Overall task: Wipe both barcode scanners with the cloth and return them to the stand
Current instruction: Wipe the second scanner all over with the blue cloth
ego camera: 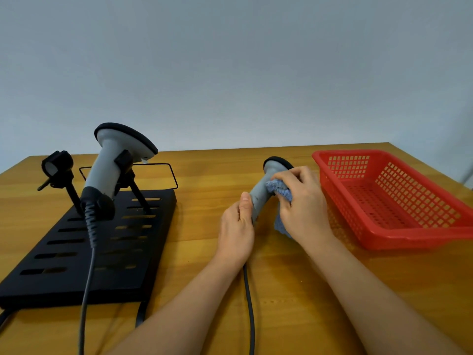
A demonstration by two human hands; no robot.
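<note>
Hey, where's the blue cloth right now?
In the head view, the blue cloth is right of centre, held in the right hand against the grey scanner that the left hand grips, just left of the red basket.

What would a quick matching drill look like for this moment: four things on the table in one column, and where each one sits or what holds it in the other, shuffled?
Things:
1. scanner being wiped
2. second scanner
3. blue cloth
4. red basket

States:
A. clipped into the right-hand holder on the black stand
B. on the table at the far right, nothing visible inside
C. gripped by its handle in the left hand
D. pressed against a scanner's neck by the right hand

Pairs: 1-C, 2-A, 3-D, 4-B
</note>
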